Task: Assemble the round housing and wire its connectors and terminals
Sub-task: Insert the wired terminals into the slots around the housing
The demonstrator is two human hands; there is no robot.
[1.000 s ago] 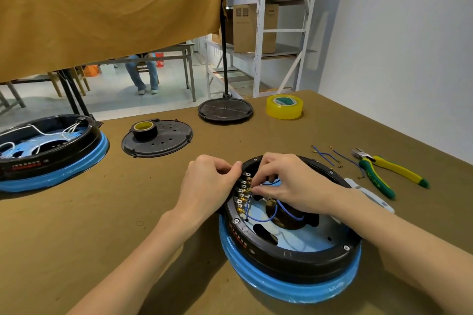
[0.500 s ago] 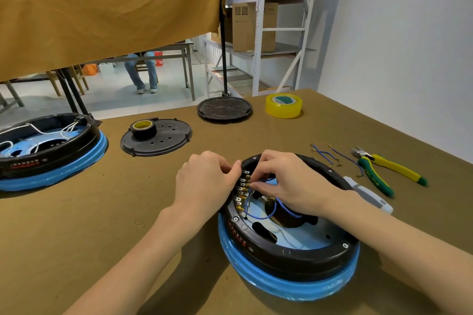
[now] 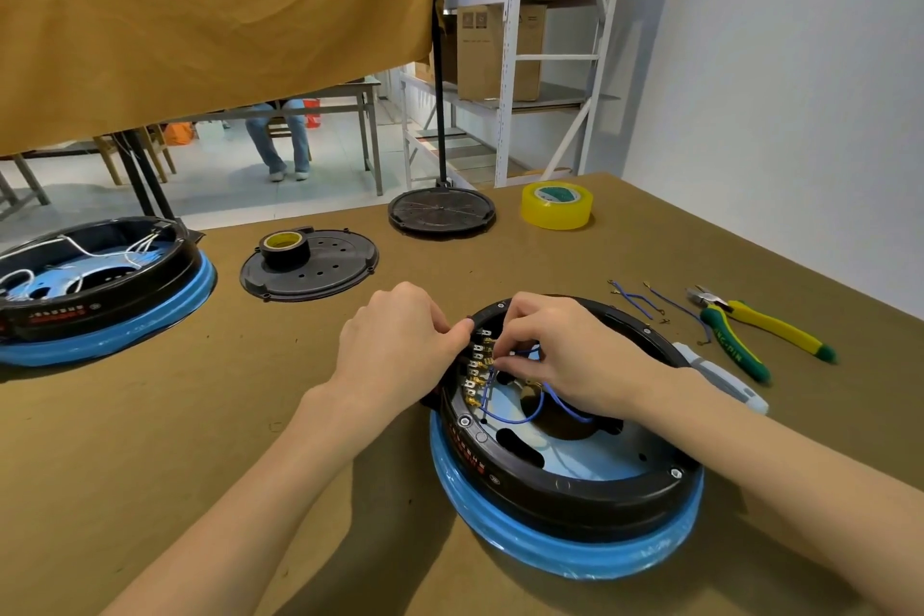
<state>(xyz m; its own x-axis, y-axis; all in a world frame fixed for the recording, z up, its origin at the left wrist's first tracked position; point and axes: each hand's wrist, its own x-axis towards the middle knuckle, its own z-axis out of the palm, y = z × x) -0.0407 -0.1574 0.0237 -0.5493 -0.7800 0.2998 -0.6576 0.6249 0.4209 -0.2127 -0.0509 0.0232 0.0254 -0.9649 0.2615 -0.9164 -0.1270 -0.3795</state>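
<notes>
round housing [image 3: 565, 480] sat on table [image 3: 150, 440] near front, left hand [image 3: 395, 355] curled gripping its left rim, right hand [image 3: 565, 355] pinched blue wire [image 3: 515, 419] at terminal row [image 3: 475, 373], hands close together

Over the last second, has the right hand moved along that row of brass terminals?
Yes, slightly. The right hand has crept down the terminal row toward the person, measured against the housing rim.

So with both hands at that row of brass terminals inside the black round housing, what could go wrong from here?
1. The right hand pinches a thin blue wire among closely spaced brass terminals; it might land on the wrong tab.
2. The left hand only steadies the black round housing's rim; a hard push might shift it.
</notes>
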